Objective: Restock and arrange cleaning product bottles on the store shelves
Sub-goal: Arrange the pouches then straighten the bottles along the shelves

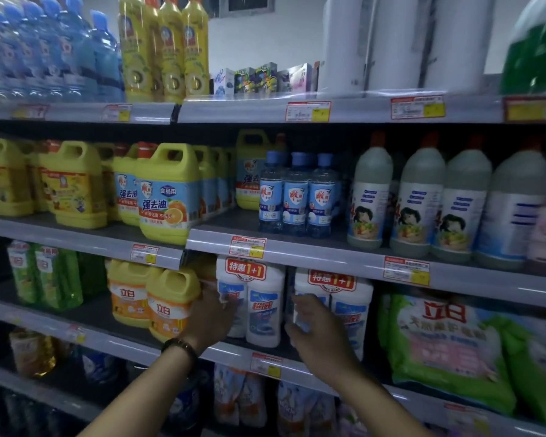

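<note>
Fingers [223, 299] of the left hand [213, 315] lie on the left white twin-pack [260, 307], gripping or just pushing; blur hides which. The right hand [316, 332] has its fingers curled round the right twin-pack [350, 304]. Both packs stand at the shelf [120, 343] front edge, a gap between them. Shelves look mostly full; tidying is left.

Left grip [213, 313] on white twin-pack [262, 310], right grip [316, 326] seemingly curled round second twin-pack [350, 298], yellow jugs [167, 304] beside.

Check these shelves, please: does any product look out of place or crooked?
Yes. On the middle shelf, one yellow plastic jug with an orange-fruit label stands forward of its row, its base overhanging the grey shelf edge. Nothing looks spilled or damaged.
</note>
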